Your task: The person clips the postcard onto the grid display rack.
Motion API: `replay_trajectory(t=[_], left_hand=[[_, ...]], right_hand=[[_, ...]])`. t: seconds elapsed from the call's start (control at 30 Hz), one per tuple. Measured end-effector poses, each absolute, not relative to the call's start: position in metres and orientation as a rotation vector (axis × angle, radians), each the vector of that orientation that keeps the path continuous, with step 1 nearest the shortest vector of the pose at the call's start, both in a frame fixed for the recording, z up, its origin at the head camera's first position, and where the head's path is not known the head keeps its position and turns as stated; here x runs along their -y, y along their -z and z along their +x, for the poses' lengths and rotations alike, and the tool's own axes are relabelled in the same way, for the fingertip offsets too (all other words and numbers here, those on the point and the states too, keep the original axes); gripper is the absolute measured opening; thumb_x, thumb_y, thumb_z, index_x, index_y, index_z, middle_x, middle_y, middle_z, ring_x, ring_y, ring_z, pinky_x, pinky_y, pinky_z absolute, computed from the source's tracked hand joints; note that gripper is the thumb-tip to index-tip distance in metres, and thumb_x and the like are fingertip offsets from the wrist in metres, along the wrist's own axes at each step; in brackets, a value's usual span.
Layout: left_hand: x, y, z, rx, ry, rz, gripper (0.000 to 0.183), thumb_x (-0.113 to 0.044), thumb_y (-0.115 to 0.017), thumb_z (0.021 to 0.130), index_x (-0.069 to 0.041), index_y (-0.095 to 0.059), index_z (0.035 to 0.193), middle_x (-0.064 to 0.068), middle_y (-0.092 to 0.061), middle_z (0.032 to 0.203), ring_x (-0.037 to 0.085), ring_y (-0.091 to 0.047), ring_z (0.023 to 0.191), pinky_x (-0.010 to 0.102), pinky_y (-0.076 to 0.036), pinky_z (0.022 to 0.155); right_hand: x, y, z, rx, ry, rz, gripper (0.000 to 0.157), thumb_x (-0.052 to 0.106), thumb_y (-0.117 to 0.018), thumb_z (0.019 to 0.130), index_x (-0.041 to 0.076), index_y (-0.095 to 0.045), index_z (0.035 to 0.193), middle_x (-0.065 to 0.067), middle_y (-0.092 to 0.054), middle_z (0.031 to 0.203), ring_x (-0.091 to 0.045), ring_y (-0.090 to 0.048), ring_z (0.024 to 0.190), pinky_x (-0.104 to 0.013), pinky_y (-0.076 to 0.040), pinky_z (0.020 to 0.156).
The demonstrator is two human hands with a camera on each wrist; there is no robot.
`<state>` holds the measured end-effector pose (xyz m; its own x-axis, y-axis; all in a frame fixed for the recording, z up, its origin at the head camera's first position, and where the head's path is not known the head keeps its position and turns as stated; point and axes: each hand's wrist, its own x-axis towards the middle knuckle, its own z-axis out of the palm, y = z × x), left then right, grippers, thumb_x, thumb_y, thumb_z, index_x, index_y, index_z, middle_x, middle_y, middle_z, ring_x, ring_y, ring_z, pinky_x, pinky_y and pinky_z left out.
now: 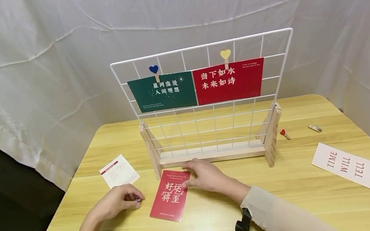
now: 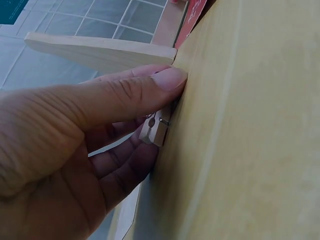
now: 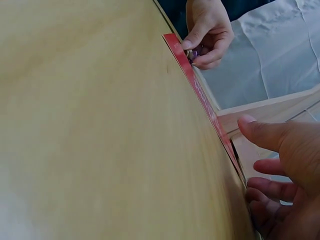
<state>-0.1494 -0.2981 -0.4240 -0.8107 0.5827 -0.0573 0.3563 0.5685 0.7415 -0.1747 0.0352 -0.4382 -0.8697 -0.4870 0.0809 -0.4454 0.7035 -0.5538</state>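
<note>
My left hand (image 1: 117, 202) pinches a small wooden clothespin (image 2: 154, 129) just above the table; a bit of purple shows at its end in the head view. To the right of it a red card (image 1: 170, 201) with white lettering lies flat. At that card's upper right edge is my right hand (image 1: 207, 175), its thumb raised off the card and its fingers loosely bent low by the table, gripping nothing visible. Behind stands a white wire grid (image 1: 204, 131) on a wooden base. A blue heart clothespin (image 1: 154, 70) holds a green card (image 1: 168, 96) on it, a yellow heart clothespin (image 1: 225, 57) a red one.
Left of the base lies a white card (image 1: 122, 174) with a red stripe. On the right are a red heart clothespin (image 1: 285, 134), another small clothespin (image 1: 314, 128) and a pale card (image 1: 348, 168) with red lettering. A light curtain (image 1: 59, 69) hangs behind the table.
</note>
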Motion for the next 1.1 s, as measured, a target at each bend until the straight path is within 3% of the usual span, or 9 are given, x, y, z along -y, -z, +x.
replay_trajectory(t=[0.17, 0.33, 0.57, 0.83, 1.1], left_hand=[[0.2974, 0.4253, -0.1496, -2.517, -1.094, 0.783, 0.014, -0.009, -0.075, 0.086, -0.008, -0.072, 0.1, 0.004, -0.068, 0.091, 0.01, -0.059, 0.079, 0.024, -0.051, 0.07], [0.2977, 0.4263, -0.1495, -2.531, -1.109, 0.795, 0.012, -0.009, -0.074, 0.087, -0.009, -0.072, 0.099, 0.005, -0.069, 0.09, 0.008, -0.058, 0.078, 0.024, -0.05, 0.069], [0.2986, 0.4304, -0.1501, -2.568, -1.103, 0.808, 0.011, -0.012, -0.073, 0.089, -0.012, -0.072, 0.1, -0.005, -0.068, 0.091, 0.007, -0.057, 0.078, 0.024, -0.05, 0.07], [0.2978, 0.432, -0.1495, -2.552, -1.142, 0.776, 0.012, -0.015, -0.071, 0.09, -0.013, -0.072, 0.103, -0.002, -0.071, 0.096, 0.009, -0.062, 0.085, 0.025, -0.052, 0.077], [0.2977, 0.4321, -0.1484, -2.57, -1.146, 0.756, 0.013, -0.017, -0.071, 0.091, -0.014, -0.071, 0.103, -0.005, -0.07, 0.095, 0.01, -0.062, 0.084, 0.026, -0.052, 0.076]], right_hand=[[-0.0324, 0.4396, -0.173, -2.869, 0.852, -0.783, 0.066, 0.051, -0.077, 0.079, 0.012, -0.062, 0.13, -0.004, -0.061, 0.123, -0.024, -0.058, 0.11, -0.045, -0.046, 0.096], [-0.0303, 0.4428, -0.1724, -2.901, 0.826, -0.782, 0.065, 0.051, -0.078, 0.078, 0.012, -0.063, 0.127, -0.003, -0.06, 0.123, -0.023, -0.057, 0.11, -0.043, -0.048, 0.094], [-0.0281, 0.4449, -0.1705, -2.923, 0.814, -0.782, 0.064, 0.051, -0.078, 0.078, 0.011, -0.064, 0.125, -0.002, -0.058, 0.121, -0.02, -0.056, 0.107, -0.039, -0.049, 0.091], [-0.0271, 0.4449, -0.1686, -2.943, 0.75, -0.794, 0.065, 0.048, -0.081, 0.076, 0.011, -0.065, 0.126, -0.004, -0.057, 0.126, -0.022, -0.055, 0.112, -0.039, -0.048, 0.094], [-0.0284, 0.4429, -0.1682, -2.933, 0.726, -0.811, 0.067, 0.047, -0.081, 0.075, 0.007, -0.064, 0.127, -0.009, -0.056, 0.129, -0.025, -0.055, 0.115, -0.039, -0.046, 0.098]])
